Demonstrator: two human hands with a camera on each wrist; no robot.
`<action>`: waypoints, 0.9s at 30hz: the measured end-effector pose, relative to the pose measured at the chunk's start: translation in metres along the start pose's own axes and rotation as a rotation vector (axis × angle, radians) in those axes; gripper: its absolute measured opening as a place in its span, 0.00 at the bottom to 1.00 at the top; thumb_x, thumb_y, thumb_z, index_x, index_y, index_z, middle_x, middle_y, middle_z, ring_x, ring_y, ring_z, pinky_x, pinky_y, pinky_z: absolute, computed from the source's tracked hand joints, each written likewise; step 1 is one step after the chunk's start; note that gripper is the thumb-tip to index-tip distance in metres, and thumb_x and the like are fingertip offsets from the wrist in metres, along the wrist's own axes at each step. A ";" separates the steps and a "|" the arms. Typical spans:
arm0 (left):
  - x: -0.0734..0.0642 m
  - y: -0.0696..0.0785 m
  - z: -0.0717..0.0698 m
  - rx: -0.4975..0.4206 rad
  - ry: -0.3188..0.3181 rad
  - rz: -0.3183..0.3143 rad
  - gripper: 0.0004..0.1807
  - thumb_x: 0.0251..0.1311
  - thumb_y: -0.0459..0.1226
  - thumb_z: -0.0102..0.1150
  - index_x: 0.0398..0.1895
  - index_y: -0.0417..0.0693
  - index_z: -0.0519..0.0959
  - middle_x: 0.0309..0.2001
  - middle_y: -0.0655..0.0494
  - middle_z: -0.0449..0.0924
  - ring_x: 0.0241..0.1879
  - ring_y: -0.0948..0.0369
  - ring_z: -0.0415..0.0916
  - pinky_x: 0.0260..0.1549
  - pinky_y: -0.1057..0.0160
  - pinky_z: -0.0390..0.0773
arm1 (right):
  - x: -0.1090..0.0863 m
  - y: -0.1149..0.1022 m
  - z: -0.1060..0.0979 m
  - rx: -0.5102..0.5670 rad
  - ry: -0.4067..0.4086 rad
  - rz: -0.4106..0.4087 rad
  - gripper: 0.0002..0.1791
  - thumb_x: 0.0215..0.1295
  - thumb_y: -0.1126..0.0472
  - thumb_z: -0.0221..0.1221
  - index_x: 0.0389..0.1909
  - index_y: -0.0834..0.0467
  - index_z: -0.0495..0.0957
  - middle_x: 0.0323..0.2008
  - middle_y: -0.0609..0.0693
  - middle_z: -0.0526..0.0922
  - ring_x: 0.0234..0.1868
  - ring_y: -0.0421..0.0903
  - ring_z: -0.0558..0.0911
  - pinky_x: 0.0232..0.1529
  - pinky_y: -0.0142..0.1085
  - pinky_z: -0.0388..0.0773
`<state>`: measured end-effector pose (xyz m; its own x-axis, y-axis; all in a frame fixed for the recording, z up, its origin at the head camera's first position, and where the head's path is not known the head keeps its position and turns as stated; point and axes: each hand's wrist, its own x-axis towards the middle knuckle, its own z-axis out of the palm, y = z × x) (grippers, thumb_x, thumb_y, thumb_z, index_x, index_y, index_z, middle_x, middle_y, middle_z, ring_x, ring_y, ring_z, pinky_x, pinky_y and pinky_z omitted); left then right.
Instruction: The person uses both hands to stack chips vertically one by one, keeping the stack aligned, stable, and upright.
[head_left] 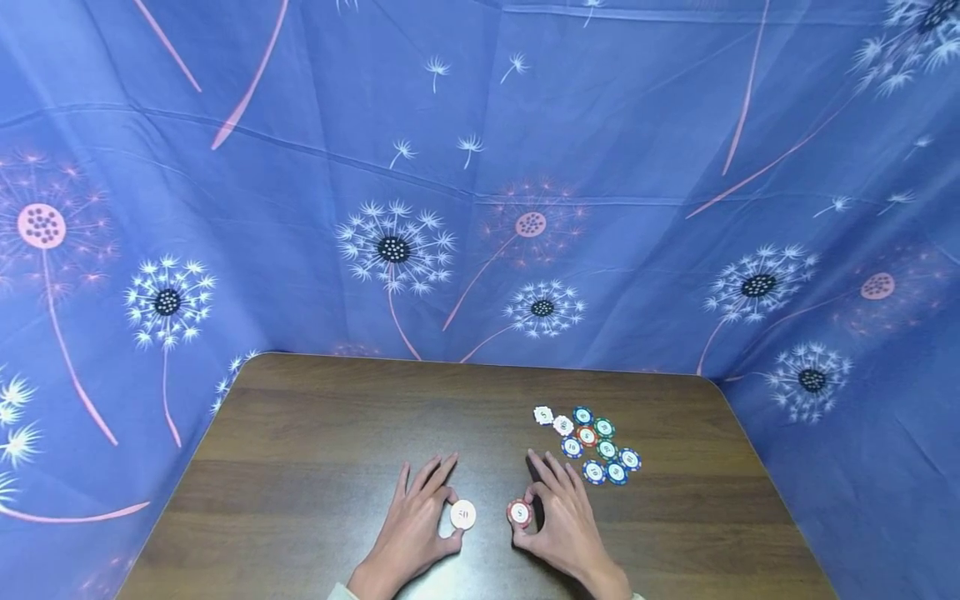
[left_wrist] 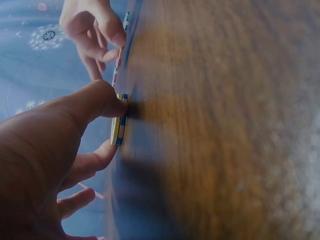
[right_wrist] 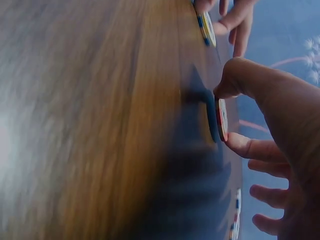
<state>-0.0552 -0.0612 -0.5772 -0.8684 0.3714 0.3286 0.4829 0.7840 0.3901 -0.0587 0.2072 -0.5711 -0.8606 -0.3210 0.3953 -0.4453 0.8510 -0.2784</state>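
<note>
Over the near half of the desk (head_left: 300,467), the left hand (head_left: 412,521) pinches the 50 chip (head_left: 463,514) between thumb and forefinger, yellow and blue showing at its rim. The right hand (head_left: 562,521) pinches the red chip (head_left: 519,512) the same way, held just above the wood. On both hands the other fingers point toward the far edge. A strip of bare wood separates the two held chips. Ten chips (head_left: 587,436) lie flat in a loose group between the right hand and the far right corner, the closest just beyond its fingertips. Wider bare wood runs from the left hand to the left edge. Cloth (head_left: 645,125) rises behind the far edge.
</note>
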 end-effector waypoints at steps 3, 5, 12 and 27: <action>0.000 0.000 0.000 0.011 0.011 0.010 0.18 0.39 0.47 0.81 0.31 0.55 0.81 0.76 0.49 0.74 0.74 0.44 0.70 0.70 0.24 0.62 | 0.004 -0.008 0.003 0.014 -0.026 -0.008 0.20 0.38 0.48 0.77 0.26 0.48 0.76 0.71 0.59 0.79 0.72 0.69 0.75 0.71 0.68 0.67; 0.000 0.000 0.000 0.018 0.019 0.019 0.18 0.39 0.47 0.81 0.31 0.56 0.81 0.75 0.49 0.74 0.74 0.44 0.70 0.70 0.24 0.63 | 0.007 -0.013 0.005 0.023 -0.046 -0.009 0.20 0.39 0.47 0.77 0.27 0.48 0.77 0.72 0.58 0.78 0.73 0.68 0.74 0.72 0.68 0.67; -0.001 0.001 0.000 0.028 0.021 0.029 0.19 0.38 0.48 0.81 0.30 0.56 0.81 0.75 0.49 0.75 0.73 0.44 0.71 0.68 0.23 0.63 | 0.018 -0.025 0.010 0.029 -0.085 -0.040 0.19 0.42 0.45 0.77 0.29 0.47 0.78 0.74 0.57 0.77 0.74 0.66 0.73 0.73 0.67 0.66; 0.001 0.001 -0.003 0.054 -0.018 0.007 0.17 0.41 0.47 0.79 0.33 0.55 0.82 0.76 0.50 0.73 0.74 0.45 0.70 0.70 0.24 0.63 | 0.031 -0.045 0.020 0.000 -0.100 -0.137 0.19 0.41 0.45 0.76 0.30 0.47 0.79 0.71 0.57 0.79 0.74 0.61 0.74 0.72 0.66 0.69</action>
<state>-0.0548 -0.0616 -0.5739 -0.8670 0.3858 0.3154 0.4830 0.8065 0.3409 -0.0702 0.1502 -0.5637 -0.8120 -0.4743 0.3402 -0.5605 0.7964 -0.2274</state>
